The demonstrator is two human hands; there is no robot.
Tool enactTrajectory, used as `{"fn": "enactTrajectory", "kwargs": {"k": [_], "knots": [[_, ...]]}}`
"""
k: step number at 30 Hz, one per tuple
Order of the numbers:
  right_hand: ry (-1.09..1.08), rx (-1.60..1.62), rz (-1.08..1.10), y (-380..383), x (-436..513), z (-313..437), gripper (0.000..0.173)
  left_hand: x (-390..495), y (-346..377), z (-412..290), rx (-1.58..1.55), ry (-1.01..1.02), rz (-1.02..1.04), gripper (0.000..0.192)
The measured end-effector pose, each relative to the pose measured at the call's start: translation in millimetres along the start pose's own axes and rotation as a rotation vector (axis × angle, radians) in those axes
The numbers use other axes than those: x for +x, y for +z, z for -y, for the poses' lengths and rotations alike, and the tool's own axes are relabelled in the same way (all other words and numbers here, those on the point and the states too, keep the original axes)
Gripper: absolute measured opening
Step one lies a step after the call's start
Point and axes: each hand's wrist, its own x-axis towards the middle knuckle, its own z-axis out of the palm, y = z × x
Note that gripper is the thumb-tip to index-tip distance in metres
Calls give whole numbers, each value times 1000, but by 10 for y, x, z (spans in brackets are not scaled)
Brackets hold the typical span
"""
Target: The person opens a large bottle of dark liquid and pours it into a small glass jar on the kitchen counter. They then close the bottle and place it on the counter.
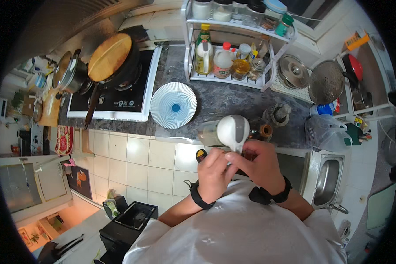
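Observation:
Both hands meet close in front of my body, just past the worktop's front edge. My left hand (213, 174) has its fingers curled at the narrow end of a white-and-grey pouring lid (227, 129). My right hand (264, 166) pinches at the same end from the other side; the fingers partly hide what they grip. Below the lid shows the clear body of an oil dispenser (207, 133). A dark glass bottle (261, 129) with an open-looking mouth stands just beyond my right hand. Left of the dispenser, a blue-and-white ribbed plate (173, 105) lies on the grey worktop (214, 99).
A wok with a wooden lid (110, 57) sits on the gas hob (118, 99), its handle pointing towards me. A white rack (227, 79) holds jars and bottles at the back. A stone mortar (277, 115), a plastic bag (325, 132) and a sink (328, 180) are to the right.

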Motion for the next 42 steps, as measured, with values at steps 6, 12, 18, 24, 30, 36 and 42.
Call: {"fn": "enactTrajectory", "kwargs": {"k": [6,12,18,24,30,36,42], "knots": [[11,114,-125,72,-120,-100,28,-190,65,-106,35,-20,111,39],[-65,45,49,-220,-202,-116,22,-411,-237,-227,-60,-3,-42,48],[-76,82,129,-536,-326,-178,27,-177,-348,-110,12,-114,195,91],[-148,90,219,-716,-414,-196,25,-113,13,-356,356,25,142,100],[-289,-58,196,-806,-538,-229,23,-299,291,-459,313,-133,63,84],[-565,-331,318,-1116,-432,-268,32,-462,341,-435,89,-150,147,84],[-702,-295,431,-1486,-286,-255,30,-430,244,-332,-89,-105,446,96]]}}
